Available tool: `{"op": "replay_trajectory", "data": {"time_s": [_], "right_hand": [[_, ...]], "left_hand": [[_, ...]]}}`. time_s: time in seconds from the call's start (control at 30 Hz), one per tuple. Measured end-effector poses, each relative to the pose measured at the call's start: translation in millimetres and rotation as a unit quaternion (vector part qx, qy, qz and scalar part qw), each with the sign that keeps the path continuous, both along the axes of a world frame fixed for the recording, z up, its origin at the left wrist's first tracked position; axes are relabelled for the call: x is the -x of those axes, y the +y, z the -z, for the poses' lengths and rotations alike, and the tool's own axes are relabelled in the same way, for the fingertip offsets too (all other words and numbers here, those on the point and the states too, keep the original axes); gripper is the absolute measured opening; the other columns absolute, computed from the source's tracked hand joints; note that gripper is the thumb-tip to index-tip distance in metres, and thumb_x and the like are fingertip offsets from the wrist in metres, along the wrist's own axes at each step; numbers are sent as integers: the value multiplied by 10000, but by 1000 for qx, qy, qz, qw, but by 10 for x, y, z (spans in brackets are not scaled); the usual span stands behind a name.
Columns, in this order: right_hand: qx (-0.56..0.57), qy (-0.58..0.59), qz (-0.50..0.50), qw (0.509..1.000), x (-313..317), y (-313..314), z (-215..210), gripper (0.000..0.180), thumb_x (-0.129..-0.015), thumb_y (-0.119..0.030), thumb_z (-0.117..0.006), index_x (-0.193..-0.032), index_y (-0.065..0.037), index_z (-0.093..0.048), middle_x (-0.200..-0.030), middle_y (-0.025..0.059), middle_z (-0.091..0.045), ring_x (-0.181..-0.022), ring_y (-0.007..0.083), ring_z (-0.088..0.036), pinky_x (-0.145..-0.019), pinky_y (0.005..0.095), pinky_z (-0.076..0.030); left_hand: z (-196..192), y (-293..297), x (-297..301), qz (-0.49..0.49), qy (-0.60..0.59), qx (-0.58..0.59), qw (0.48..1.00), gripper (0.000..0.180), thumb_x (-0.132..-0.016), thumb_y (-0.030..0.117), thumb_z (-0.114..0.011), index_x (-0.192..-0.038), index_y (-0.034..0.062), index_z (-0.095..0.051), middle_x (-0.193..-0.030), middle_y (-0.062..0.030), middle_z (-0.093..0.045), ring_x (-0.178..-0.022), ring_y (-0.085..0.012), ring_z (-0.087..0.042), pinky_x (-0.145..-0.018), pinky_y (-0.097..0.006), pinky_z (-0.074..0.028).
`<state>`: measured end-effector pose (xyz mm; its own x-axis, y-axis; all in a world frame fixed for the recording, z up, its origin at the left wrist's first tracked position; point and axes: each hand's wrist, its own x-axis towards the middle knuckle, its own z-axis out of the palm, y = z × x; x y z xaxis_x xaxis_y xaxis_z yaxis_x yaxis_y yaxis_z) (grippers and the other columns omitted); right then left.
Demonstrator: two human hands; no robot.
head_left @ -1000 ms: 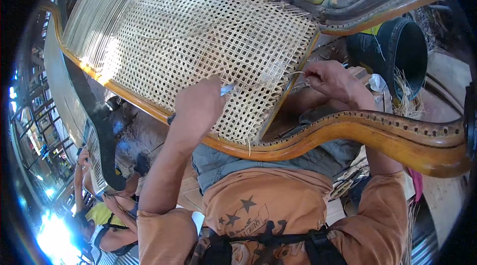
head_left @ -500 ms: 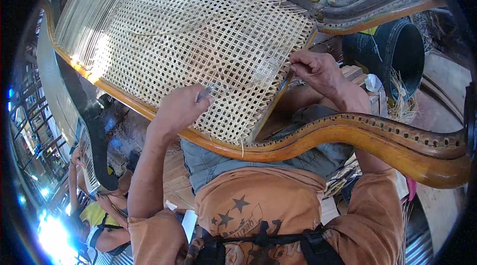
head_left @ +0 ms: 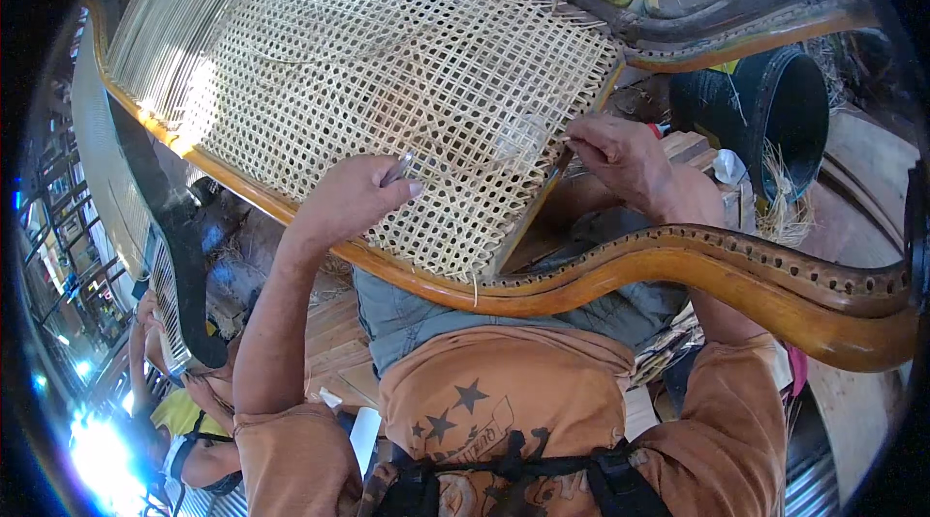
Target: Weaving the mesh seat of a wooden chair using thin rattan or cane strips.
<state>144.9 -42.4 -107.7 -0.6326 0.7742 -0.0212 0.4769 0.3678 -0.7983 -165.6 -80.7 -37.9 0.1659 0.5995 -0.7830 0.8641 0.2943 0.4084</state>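
Observation:
A cane-woven panel (head_left: 320, 100) with open holes stretches across a varnished wooden frame (head_left: 542, 302) in front of me. My left hand (head_left: 354, 189) is closed around a small shiny metal tool (head_left: 398, 168), just above the weave; its working end cannot be made out. At the panel's right edge, my right hand (head_left: 620, 154) has its fingertips pinched together against the cane border. Whatever is between them is too small or hidden to name.
The frame's curved arm (head_left: 775, 275), drilled with a row of holes, crosses over my right forearm. A dark bucket (head_left: 790, 120) lies tipped at the right beside loose cane strips (head_left: 783, 212). Another person (head_left: 199, 420) works at a similar frame on the left.
My left hand has shifted slightly left, and the metal tool in it now tilts more upward. My right hand stays at the cane edge, its fingers drawn closer together.

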Motion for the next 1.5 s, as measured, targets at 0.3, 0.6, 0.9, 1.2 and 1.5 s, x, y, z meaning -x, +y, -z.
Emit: {"op": "replay_trajectory", "data": {"time_s": [0.3, 0.6, 0.9, 1.2, 1.5], "right_hand": [[28, 21, -16, 999, -49, 18, 91, 164, -772, -38, -621, -934, -58, -610, -944, 112, -588, -850, 304, -599, -714, 355, -508], [50, -6, -74, 996, -53, 111, 137, 231, -739, 4, -661, -958, -56, -623, -967, 95, -581, -878, 245, -593, -724, 301, -494], [135, 42, -100, 985, -90, 393, 191, 147, -747, -54, -648, -882, -47, -590, -882, 89, -567, -843, 272, -568, -721, 343, -469], [146, -123, -78, 979, 211, 389, 69, 197, -711, -103, -697, -824, -37, -550, -789, 96, -510, -791, 285, -553, -672, 363, -452], [352, 71, -220, 907, 919, 526, -265, 237, -829, -207, -630, -995, -36, -622, -912, 81, -630, -868, 199, -599, -729, 309, -474]], "left_hand": [[90, -7, 150, 52, 21, -21, 998, 369, -793, 352, -517, -722, -10, -545, -634, -205, -533, -596, -370, -527, -572, -440, -408], [-43, 27, 366, 64, 56, 51, 995, 349, -827, 310, -516, -737, -26, -540, -659, -226, -528, -607, -380, -531, -587, -431, -426], [-73, -29, 648, -80, -89, 174, 977, 214, -825, 181, -585, -795, -30, -573, -640, -102, -531, -598, -237, -533, -585, -344, -429], [-67, -41, 678, -18, -125, 127, 984, 159, -829, 115, -567, -794, -39, -559, -724, -115, -549, -657, -213, -539, -625, -327, -435], [-976, 196, 243, -51, -194, 84, 976, 205, -864, 187, -580, -768, 10, -542, -679, -74, -552, -612, -147, -530, -568, -282, -428]]}}
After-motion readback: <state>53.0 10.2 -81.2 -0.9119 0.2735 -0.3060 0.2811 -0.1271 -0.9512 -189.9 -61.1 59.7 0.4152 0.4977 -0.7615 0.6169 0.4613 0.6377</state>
